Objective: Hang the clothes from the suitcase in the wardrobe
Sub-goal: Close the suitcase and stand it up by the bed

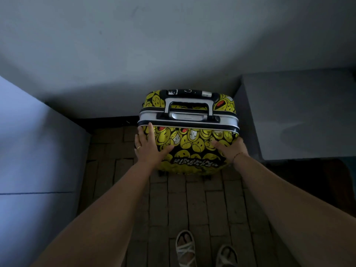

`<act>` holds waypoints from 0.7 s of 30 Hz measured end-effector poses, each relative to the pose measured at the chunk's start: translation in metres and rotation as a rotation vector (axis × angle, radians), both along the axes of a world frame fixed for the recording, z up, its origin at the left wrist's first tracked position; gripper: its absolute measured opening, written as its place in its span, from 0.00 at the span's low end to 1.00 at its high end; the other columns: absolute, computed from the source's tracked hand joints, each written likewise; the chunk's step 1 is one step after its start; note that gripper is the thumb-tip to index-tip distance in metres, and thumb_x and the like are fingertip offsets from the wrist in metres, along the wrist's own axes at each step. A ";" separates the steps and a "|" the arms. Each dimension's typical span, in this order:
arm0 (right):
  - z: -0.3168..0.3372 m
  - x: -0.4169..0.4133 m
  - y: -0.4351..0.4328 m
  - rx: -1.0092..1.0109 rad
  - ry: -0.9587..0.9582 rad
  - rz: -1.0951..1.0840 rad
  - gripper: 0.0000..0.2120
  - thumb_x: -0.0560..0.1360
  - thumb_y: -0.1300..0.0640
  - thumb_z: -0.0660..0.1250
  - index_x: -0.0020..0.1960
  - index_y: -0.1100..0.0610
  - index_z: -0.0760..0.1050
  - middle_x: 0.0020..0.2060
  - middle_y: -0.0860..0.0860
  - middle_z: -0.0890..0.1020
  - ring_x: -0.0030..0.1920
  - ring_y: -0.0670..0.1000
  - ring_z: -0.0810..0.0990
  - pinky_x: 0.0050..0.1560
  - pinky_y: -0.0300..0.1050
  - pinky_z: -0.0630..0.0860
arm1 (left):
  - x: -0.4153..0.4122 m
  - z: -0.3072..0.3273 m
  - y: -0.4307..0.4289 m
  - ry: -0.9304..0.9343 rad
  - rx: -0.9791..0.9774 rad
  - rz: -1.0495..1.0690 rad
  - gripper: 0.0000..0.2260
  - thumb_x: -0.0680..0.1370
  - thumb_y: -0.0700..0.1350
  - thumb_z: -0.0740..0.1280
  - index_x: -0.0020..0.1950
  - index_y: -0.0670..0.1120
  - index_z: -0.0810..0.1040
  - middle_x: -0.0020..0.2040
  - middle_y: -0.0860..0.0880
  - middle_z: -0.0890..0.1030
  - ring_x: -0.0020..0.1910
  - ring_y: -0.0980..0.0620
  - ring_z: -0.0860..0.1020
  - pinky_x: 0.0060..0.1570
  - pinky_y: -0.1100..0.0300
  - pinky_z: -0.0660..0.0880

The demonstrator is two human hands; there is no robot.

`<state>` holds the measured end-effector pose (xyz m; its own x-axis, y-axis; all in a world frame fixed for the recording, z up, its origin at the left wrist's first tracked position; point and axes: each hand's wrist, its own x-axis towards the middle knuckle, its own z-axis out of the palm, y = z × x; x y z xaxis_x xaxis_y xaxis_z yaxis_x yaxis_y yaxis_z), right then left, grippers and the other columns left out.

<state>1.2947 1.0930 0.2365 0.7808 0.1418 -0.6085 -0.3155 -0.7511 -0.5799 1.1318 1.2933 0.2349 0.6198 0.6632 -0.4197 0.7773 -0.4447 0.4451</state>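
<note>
Suitcase (189, 132), yellow with smiley faces, is stood upright and shut on the brick floor (192, 199) against the wall (173, 45). It is held between both grips: the left hand (149, 145) is spread flat on its near face, the right hand (230, 149) wrapped round its right edge. A handle (188, 108) is seen just beyond the grips.

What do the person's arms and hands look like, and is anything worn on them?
Both forearms are bare, with no sleeves in view. The left hand wears a thin gold-coloured ring on one finger. The right hand has no ring that I can see, but a thin bracelet, like a fine chain or thread, goes around its wrist. No gloves and no watch.
</note>
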 end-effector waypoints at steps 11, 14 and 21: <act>0.001 0.098 0.020 0.060 -0.121 0.082 0.51 0.50 0.35 0.77 0.67 0.57 0.69 0.60 0.56 0.78 0.59 0.56 0.77 0.60 0.53 0.75 | 0.068 -0.006 -0.030 -0.040 -0.010 0.223 0.48 0.70 0.70 0.61 0.76 0.54 0.32 0.76 0.45 0.32 0.76 0.40 0.36 0.70 0.35 0.45; 0.006 0.108 0.022 0.088 -0.088 0.086 0.46 0.59 0.44 0.79 0.71 0.57 0.64 0.63 0.55 0.76 0.62 0.56 0.75 0.62 0.53 0.73 | 0.077 -0.006 -0.039 -0.040 -0.004 0.255 0.48 0.70 0.70 0.60 0.76 0.54 0.33 0.76 0.44 0.32 0.76 0.40 0.36 0.70 0.35 0.44; -0.005 0.114 0.032 0.180 -0.082 -0.042 0.45 0.61 0.48 0.79 0.71 0.58 0.61 0.63 0.55 0.75 0.62 0.56 0.75 0.63 0.57 0.73 | 0.098 -0.007 -0.003 -0.086 -0.023 0.150 0.49 0.70 0.69 0.62 0.76 0.54 0.33 0.76 0.44 0.31 0.75 0.40 0.34 0.70 0.35 0.43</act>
<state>1.4083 1.1250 0.2314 0.8343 0.2088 -0.5102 -0.2905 -0.6201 -0.7287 1.2298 1.2905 0.2278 0.5487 0.7417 -0.3857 0.7928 -0.3154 0.5215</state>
